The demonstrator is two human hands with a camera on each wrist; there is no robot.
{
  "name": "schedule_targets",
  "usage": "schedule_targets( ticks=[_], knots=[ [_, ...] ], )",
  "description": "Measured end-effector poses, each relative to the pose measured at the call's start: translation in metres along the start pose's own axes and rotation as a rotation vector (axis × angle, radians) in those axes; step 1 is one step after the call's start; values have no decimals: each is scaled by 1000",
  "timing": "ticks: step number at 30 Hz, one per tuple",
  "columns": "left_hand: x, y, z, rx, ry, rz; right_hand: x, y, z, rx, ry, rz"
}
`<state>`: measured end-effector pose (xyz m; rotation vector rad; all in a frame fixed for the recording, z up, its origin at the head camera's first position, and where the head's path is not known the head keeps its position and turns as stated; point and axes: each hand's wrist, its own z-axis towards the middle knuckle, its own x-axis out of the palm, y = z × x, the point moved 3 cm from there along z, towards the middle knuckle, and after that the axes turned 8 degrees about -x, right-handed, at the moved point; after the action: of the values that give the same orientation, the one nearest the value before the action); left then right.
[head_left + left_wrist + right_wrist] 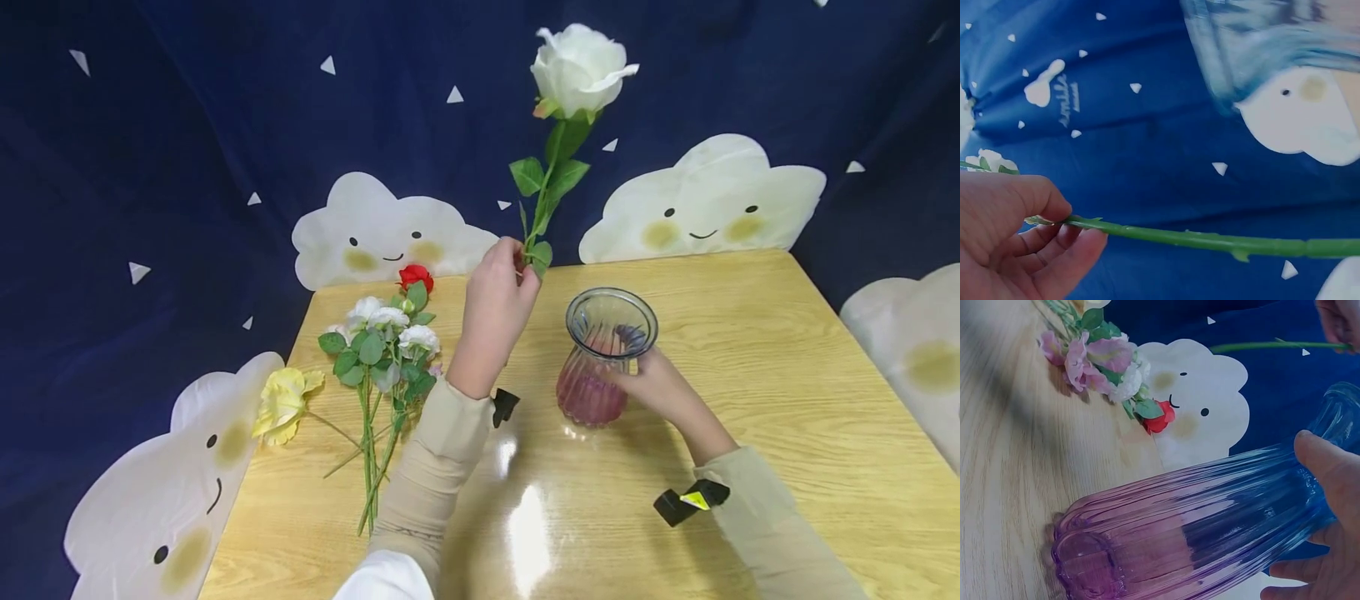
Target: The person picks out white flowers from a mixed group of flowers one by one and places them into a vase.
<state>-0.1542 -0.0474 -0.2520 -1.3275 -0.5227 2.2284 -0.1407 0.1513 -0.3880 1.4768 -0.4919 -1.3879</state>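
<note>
My left hand (495, 312) pinches the green stem (1197, 239) of a white rose (577, 71), between thumb and fingers. The bloom points up, above the back edge of the table, and the bare lower stem shows in the left wrist view. A ribbed glass vase (591, 396), pinkish purple below and bluish toward its rim, stands on the table. My right hand (663, 385) grips its neck from the right, thumb on one side and fingers on the other, as the right wrist view shows. The rose's stem and the vase are apart.
Left on the wooden table (750, 350) lie white flowers (386, 317) with leafy stems, a red rose (416, 277), pink flowers (1085, 362) and a yellow flower (283, 406). A dark blue curtain (397, 125) with cloud cutouts (705, 196) borders the table.
</note>
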Motion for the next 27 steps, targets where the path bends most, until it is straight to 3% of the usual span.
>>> schedule_targets(
  ticks=[10, 16, 21, 27],
  knots=[
    [-13, -43, 14, 115, -66, -103, 0, 2, -1, -6, 6, 17],
    [-24, -72, 16, 211, -107, -251, 1, 2, 1, -73, -4, 2],
    [-19, -88, 13, 265, -1, -341, 3, -1, 4, -130, -9, 65],
    [12, -78, 5, 251, 96, -299, 4, -4, 2, -36, 10, 53]
  ],
)
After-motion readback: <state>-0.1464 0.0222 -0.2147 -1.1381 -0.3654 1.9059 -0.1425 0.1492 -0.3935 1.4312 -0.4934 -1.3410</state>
